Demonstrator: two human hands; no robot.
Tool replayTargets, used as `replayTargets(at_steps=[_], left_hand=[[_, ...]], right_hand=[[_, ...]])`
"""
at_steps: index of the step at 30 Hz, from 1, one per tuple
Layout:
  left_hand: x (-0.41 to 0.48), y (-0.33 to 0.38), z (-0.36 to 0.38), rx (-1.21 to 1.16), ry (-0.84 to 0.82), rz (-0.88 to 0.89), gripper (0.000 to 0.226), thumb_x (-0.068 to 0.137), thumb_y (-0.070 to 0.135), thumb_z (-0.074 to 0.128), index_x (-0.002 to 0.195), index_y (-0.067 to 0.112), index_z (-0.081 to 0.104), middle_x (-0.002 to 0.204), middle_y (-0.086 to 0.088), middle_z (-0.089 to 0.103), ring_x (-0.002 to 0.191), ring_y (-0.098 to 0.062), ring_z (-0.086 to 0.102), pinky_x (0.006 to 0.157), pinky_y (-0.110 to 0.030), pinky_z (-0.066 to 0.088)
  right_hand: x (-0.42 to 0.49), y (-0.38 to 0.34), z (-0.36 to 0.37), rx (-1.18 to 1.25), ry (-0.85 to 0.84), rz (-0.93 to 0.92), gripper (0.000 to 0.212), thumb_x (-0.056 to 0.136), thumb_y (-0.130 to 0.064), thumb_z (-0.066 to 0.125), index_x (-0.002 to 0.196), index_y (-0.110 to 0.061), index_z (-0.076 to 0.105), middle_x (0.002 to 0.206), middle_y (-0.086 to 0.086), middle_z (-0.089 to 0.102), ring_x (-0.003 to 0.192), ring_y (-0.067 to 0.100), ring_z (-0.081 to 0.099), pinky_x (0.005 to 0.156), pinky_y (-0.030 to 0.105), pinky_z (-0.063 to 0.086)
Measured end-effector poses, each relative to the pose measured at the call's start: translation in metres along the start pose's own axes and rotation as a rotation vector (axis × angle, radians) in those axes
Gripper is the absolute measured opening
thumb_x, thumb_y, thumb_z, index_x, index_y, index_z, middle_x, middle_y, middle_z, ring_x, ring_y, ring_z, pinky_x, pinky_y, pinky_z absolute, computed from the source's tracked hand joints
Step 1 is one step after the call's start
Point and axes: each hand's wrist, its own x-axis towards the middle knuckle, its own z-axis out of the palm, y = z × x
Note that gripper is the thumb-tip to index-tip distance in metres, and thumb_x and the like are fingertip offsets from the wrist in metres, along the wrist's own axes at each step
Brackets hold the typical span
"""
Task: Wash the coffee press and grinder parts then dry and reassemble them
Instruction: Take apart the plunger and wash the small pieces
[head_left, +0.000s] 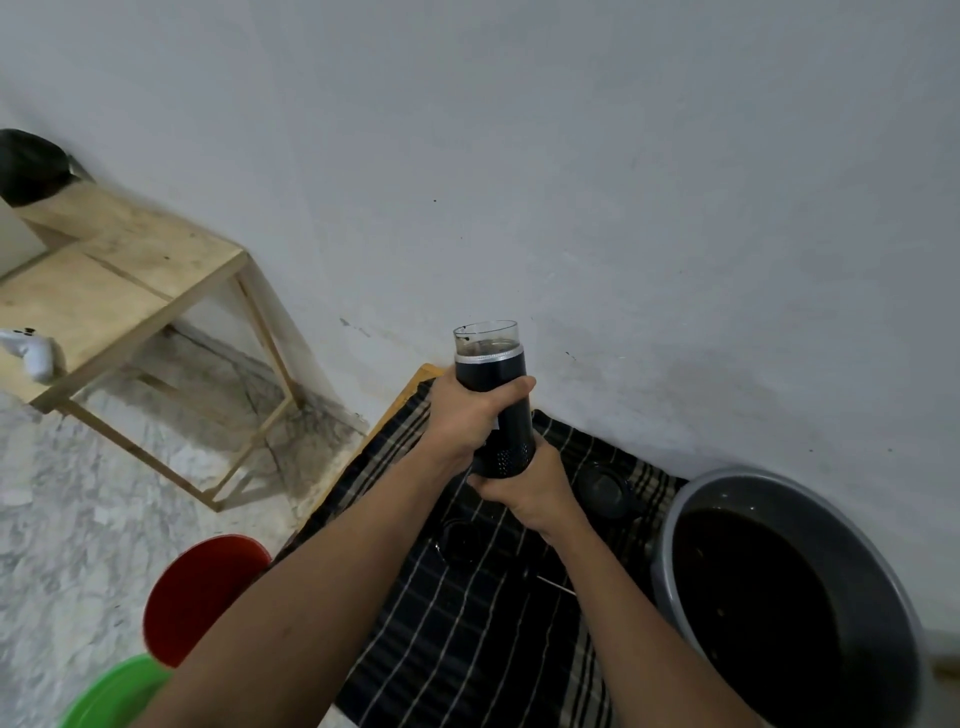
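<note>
Gripping grinder upright: L hand fingers mid-body, R hand at base.

This is a plain room in a home, set up as a makeshift washing corner. A black cloth with pale stripes lies against a bare white plastered wall. Right of the cloth stands a round grey plastic basin of dark water. Left of the cloth are a grey-veined marble floor, a rough plywood table, a round red plastic container and a green plastic one.
</note>
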Motion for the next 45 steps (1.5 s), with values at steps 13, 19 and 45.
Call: replayTargets(at_steps=[13,19,45], left_hand=[[0.001,0.026,0.027,-0.118,0.312,-0.029,0.055,0.065,0.030,0.096,0.110,0.020,0.065,0.098,0.005,0.073,0.084,-0.008,0.071,0.067,-0.025,0.059],[0.010,0.036,0.008,-0.078,0.241,0.061,0.052,0.068,0.026,0.095,0.112,0.018,0.068,0.098,0.003,0.075,0.087,-0.011,0.073,0.064,-0.028,0.060],[-0.006,0.041,0.028,-0.074,0.028,0.221,0.046,0.072,0.014,0.093,0.107,0.026,0.066,0.101,0.002,0.076,0.087,-0.008,0.075,0.070,-0.029,0.062]], right_hand=[[0.002,-0.005,0.029,-0.031,0.369,-0.133,0.068,0.089,-0.024,0.073,0.147,-0.036,0.041,0.131,-0.002,0.064,0.117,0.018,0.061,0.096,0.041,0.051],[0.005,-0.020,0.003,0.470,-0.011,0.055,0.082,0.080,-0.056,0.079,0.147,-0.024,0.045,0.129,0.008,0.068,0.111,0.025,0.068,0.090,0.046,0.059],[-0.016,-0.010,-0.002,1.335,0.067,0.331,0.057,0.100,-0.044,0.049,0.142,-0.005,0.055,0.118,0.026,0.069,0.097,0.038,0.069,0.072,0.044,0.063]])
